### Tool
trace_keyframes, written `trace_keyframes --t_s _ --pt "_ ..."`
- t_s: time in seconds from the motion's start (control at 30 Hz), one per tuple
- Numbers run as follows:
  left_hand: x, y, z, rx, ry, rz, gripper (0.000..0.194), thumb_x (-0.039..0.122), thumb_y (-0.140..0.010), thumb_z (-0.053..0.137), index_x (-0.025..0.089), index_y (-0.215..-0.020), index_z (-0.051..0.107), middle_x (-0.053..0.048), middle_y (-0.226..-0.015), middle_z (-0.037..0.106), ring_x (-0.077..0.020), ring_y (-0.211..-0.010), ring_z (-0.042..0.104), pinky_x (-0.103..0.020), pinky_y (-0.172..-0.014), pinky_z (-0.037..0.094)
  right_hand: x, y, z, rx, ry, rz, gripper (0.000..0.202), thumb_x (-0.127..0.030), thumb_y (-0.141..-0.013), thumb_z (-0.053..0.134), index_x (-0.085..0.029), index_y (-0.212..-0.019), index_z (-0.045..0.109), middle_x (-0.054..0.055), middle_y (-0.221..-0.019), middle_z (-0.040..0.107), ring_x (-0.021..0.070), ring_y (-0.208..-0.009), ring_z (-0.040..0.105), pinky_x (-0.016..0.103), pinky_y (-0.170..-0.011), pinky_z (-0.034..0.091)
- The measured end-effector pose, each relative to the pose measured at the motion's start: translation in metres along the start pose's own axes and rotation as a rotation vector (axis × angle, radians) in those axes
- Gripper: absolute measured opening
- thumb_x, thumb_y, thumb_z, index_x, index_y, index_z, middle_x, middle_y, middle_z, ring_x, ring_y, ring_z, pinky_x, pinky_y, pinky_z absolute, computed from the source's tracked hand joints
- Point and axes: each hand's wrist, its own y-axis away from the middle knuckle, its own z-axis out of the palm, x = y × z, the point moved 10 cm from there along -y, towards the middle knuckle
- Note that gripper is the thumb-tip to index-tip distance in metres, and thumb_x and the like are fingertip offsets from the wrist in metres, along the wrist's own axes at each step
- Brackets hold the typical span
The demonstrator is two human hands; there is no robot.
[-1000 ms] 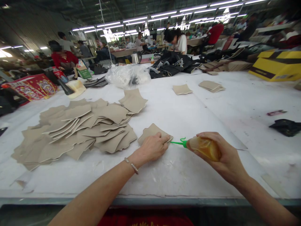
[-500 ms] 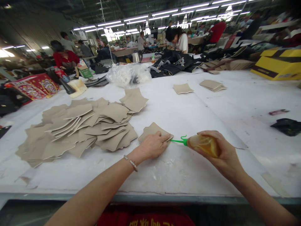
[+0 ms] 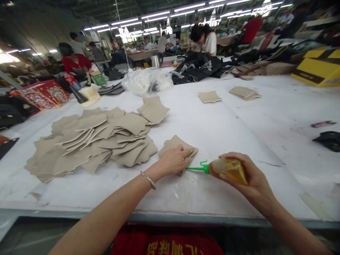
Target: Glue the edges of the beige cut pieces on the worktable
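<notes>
Green nozzle points left at tan piece, near-right edge, right hand clamped round bottle, left hand atop piece, grip unclear.

My worktop is covered in white, creased and marked in places, with a blue-grey rim along its near edge. Past its far edge I see other tables set back in a big, dim hall, and beyond the far left corner a ribbed wall. Strip lights run in rows under the dark roof, with bright windows at the back.
</notes>
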Motion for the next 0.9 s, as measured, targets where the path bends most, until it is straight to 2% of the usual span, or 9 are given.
trace_keyframes --t_s 0.07,0.23,0.37,0.53,0.7,0.83,0.9 --pt "0.0 0.001 -0.001 0.002 0.005 -0.002 0.05 0.038 -0.096 0.027 0.03 -0.144 0.039 -0.005 -0.104 0.056 -0.0203 -0.092 0.06 -0.033 -0.085 0.046 -0.001 0.001 -0.005 0.05 0.017 -0.001 0.04 -0.041 -0.081 0.072 -0.03 -0.115 0.054 0.002 -0.112 0.058 0.0199 -0.101 0.058 0.03 -0.086 0.051" --pt "0.001 0.002 0.0 -0.011 -0.014 0.001 0.05 0.039 -0.096 0.029 0.03 -0.143 0.04 -0.005 -0.105 0.055 -0.02 -0.09 0.06 -0.033 -0.084 0.046 -0.002 0.005 0.008 -0.053 -0.031 -0.02 0.04 -0.04 -0.081 0.071 -0.03 -0.116 0.054 0.002 -0.114 0.058 0.0187 -0.103 0.058 0.028 -0.088 0.051" --pt "0.001 0.003 0.0 -0.001 -0.011 -0.002 0.05 0.039 -0.096 0.029 0.029 -0.143 0.04 -0.005 -0.105 0.055 -0.0197 -0.092 0.06 -0.032 -0.085 0.046 0.001 0.008 0.003 0.018 -0.011 -0.005 0.041 -0.04 -0.081 0.072 -0.03 -0.116 0.054 0.003 -0.114 0.057 0.0198 -0.105 0.057 0.03 -0.09 0.05" --pt "0.002 0.004 0.0 -0.017 -0.011 -0.007 0.05 0.041 -0.096 0.03 0.029 -0.144 0.039 -0.006 -0.108 0.055 -0.0203 -0.093 0.059 -0.033 -0.085 0.046 0.003 0.011 0.012 -0.057 -0.067 -0.007 0.041 -0.038 -0.082 0.07 -0.029 -0.118 0.052 0.004 -0.116 0.057 0.0205 -0.105 0.058 0.031 -0.088 0.051" --pt "0.003 0.004 -0.001 -0.012 -0.007 -0.006 0.05 0.04 -0.096 0.029 0.028 -0.144 0.039 -0.006 -0.106 0.055 -0.0198 -0.092 0.059 -0.033 -0.086 0.045 0.0 0.01 0.001 0.035 0.001 -0.018 0.041 -0.038 -0.081 0.072 -0.029 -0.117 0.054 0.004 -0.114 0.057 0.0222 -0.105 0.056 0.034 -0.09 0.05" --pt "0.002 0.004 0.001 -0.017 -0.02 -0.006 0.05 0.041 -0.096 0.03 0.029 -0.144 0.039 -0.006 -0.106 0.054 -0.0201 -0.092 0.059 -0.033 -0.085 0.046 -0.005 0.013 0.012 -0.053 -0.064 -0.045 0.04 -0.037 -0.082 0.07 -0.03 -0.118 0.052 0.003 -0.115 0.057 0.0208 -0.104 0.058 0.031 -0.087 0.052" --pt "0.002 0.004 0.001 -0.01 -0.017 -0.003 0.05 0.041 -0.096 0.03 0.029 -0.144 0.039 -0.006 -0.106 0.054 -0.02 -0.092 0.059 -0.033 -0.085 0.046 0.0 0.013 0.01 -0.043 -0.07 -0.03 0.04 -0.038 -0.082 0.071 -0.03 -0.118 0.053 0.003 -0.114 0.057 0.0205 -0.104 0.058 0.031 -0.087 0.051"
